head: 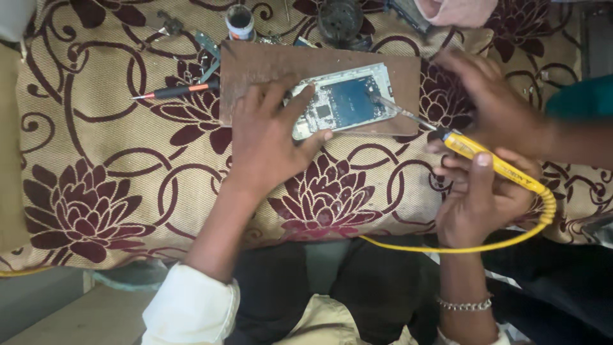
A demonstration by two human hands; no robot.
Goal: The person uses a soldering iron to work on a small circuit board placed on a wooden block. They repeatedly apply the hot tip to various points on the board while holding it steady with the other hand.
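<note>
An opened phone (345, 101) with its circuit board bare lies on a brown wooden board (255, 67). My left hand (268, 137) presses flat on the phone's left end, fingers spread. My right hand (476, 198) grips a yellow soldering iron (491, 164) by the handle, its metal tip touching the phone's right side. Another person's hand (491, 96) reaches in from the right, just above the iron.
A floral beige and maroon cloth (96, 166) covers the work surface. A red-and-black screwdriver (175, 91) lies left of the board. A small round pot (240, 21) and a dark round object (340, 20) stand behind it. The iron's yellow cord (460, 248) loops toward me.
</note>
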